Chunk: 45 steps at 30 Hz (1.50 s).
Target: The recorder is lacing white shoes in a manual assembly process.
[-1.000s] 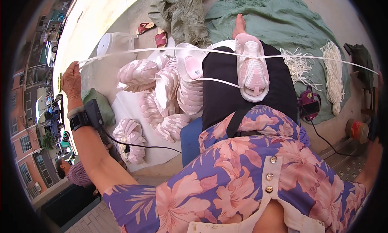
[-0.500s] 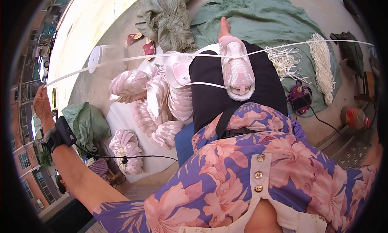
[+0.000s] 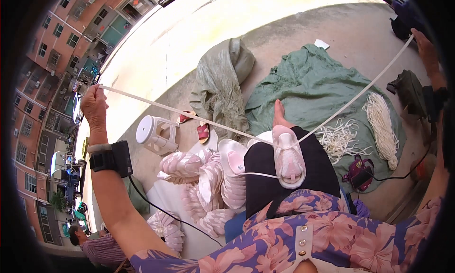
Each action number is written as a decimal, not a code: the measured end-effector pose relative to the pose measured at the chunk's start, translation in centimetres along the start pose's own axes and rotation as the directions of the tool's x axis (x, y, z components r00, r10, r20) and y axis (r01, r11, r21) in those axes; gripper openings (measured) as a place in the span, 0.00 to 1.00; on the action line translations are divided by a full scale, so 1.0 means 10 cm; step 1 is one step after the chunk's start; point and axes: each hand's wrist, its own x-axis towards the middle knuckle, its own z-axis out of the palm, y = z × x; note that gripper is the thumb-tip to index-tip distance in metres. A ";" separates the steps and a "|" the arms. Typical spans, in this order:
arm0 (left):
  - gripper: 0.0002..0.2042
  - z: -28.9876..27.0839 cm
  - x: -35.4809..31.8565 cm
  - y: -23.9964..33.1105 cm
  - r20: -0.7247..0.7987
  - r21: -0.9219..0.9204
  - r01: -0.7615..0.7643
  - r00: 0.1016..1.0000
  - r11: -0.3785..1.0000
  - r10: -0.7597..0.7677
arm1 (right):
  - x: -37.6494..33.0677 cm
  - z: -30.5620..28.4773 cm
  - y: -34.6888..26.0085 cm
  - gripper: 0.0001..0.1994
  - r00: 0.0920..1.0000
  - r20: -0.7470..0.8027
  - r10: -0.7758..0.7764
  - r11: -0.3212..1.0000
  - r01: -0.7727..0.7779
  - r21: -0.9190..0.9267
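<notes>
We stretch a white lace taut through the pink shoe on our knee. Our left hand pinches one end, raised wide; our right hand grips the other, though its fingers are unclear. The lace seems light, limp and thin, best held near its ends.

White lace taut between hands

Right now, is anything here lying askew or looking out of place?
Yes. A white stool lies tipped on its side on the concrete, and loose white laces are scattered untidily over the green cloth. The pink shoes are heaped irregularly.
</notes>
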 end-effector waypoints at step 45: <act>0.07 1.97 -3.97 1.85 0.413 -0.728 -0.098 0.727 0.678 0.548 | -1.41 -1.43 -5.52 0.04 0.272 0.878 -0.395 -0.577 -0.817 -0.006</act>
